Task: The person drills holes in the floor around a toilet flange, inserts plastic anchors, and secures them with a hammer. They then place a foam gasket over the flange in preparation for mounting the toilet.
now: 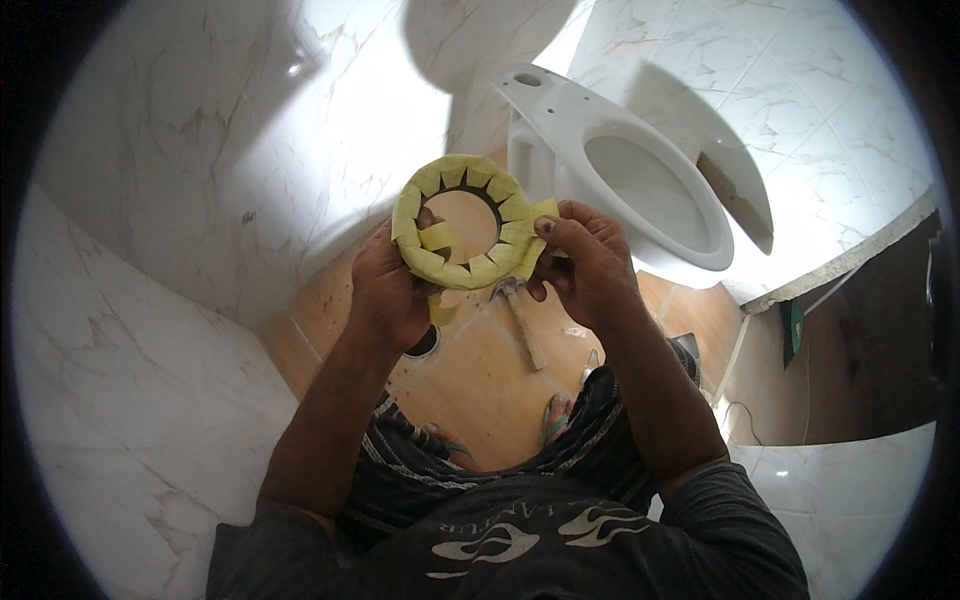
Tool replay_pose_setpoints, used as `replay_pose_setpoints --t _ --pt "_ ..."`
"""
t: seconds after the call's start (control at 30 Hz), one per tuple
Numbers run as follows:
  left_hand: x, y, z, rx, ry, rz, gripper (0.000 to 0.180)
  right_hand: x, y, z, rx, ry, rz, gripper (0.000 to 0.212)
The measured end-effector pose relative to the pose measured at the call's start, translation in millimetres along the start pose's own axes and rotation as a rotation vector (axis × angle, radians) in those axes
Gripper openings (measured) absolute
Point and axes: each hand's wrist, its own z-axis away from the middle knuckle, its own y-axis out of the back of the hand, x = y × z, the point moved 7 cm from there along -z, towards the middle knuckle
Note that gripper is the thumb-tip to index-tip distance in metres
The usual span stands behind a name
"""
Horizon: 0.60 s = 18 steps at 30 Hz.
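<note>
The yellow ring (462, 222), a flat round gasket-like piece with a dark inner edge and yellowish paper flaps folded in all around it, is held up between both hands, in front of the person and above the floor. The left hand (390, 285) grips the ring's lower left side, fingers curled behind it and the thumb tip showing through the hole against the inner rim; a loose strip of the yellow paper hangs down just beside this hand's palm. The right hand (580, 265) is closed on the ring's right edge, thumb and forefinger pinching one of the paper flaps, the other fingers bent in toward the palm. Beyond the right hand, further from the person, a white toilet bowl (640, 190) lies tipped on its side, its opening turned toward the camera. Directly below the hands, on the tan tiled floor (480, 370), lies a hammer (520, 320) with a wooden handle, and a dark round opening (425, 345) in the floor peeks out under the left wrist. White marbled wall tiles (180, 180) stand to the left of the left hand. The person's feet in sandals (555, 415) show below the forearms.
</note>
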Motion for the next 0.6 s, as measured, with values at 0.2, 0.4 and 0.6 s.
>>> replay_pose_setpoints --t 0.2,0.4,0.6 --pt "2.9 -10.9 4.2 0.050 0.010 -0.026 0.022 3.8 0.2 -1.5 0.004 -0.007 0.136 0.028" --pt "-7.1 -8.1 2.5 -0.099 0.132 0.222 0.024 38.5 -5.5 5.7 -0.109 -0.235 0.110 0.046" --pt "-2.9 -7.7 1.4 -0.167 0.163 0.303 0.025 30.1 -13.4 8.9 -0.083 -0.271 -0.015 0.043"
